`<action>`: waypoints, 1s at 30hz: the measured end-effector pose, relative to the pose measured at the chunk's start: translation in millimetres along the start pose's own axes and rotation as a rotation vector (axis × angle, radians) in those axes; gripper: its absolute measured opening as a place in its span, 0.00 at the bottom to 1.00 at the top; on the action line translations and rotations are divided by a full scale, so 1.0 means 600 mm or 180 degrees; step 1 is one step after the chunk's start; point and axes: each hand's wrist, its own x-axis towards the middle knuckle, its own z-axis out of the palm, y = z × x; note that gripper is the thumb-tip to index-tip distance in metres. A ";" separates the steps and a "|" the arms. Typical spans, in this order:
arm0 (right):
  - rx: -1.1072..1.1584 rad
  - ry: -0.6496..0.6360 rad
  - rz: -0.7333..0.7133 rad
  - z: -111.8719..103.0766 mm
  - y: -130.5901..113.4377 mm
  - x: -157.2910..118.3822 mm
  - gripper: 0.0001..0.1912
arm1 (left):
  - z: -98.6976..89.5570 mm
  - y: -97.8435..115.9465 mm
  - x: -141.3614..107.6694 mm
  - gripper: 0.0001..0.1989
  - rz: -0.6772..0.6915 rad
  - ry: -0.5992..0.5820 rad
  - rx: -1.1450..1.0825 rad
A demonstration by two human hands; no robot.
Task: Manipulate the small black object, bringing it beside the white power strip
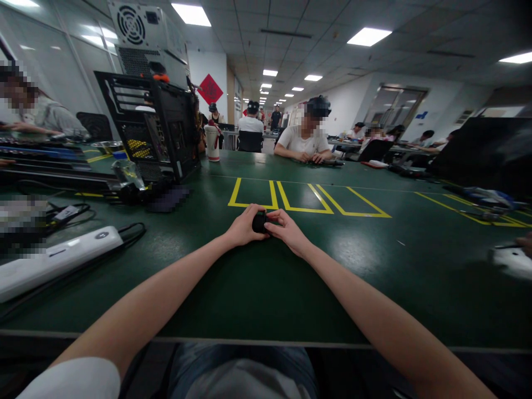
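Note:
A small black object (258, 223), roughly rounded and box-like, is held between my two hands over the green table. My left hand (244, 226) is wrapped around its left side, thumb below and fingers above. From the right, the fingertips of my right hand (287, 230) pinch at its edge. The object's kind is too small and dark to make out. Just beyond my hands, yellow tape outlines (305, 210) mark the tabletop.
An open black computer case (174, 133) with a grey metal unit (145, 33) on top stands at the left. Nearer lies a white power strip (62, 257) with black cable. A cup (212, 143) stands behind the case. Across the table sits a person (305, 138); a dark panel (490, 155) is at right.

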 end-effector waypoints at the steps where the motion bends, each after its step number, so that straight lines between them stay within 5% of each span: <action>1: 0.0013 0.0015 0.0044 0.000 0.000 0.001 0.18 | 0.000 0.001 0.000 0.29 -0.0007 0.0000 -0.0003; 30: 0.0087 -0.0114 0.0007 -0.004 0.006 0.005 0.18 | -0.004 0.002 -0.002 0.29 0.0028 -0.0022 -0.0070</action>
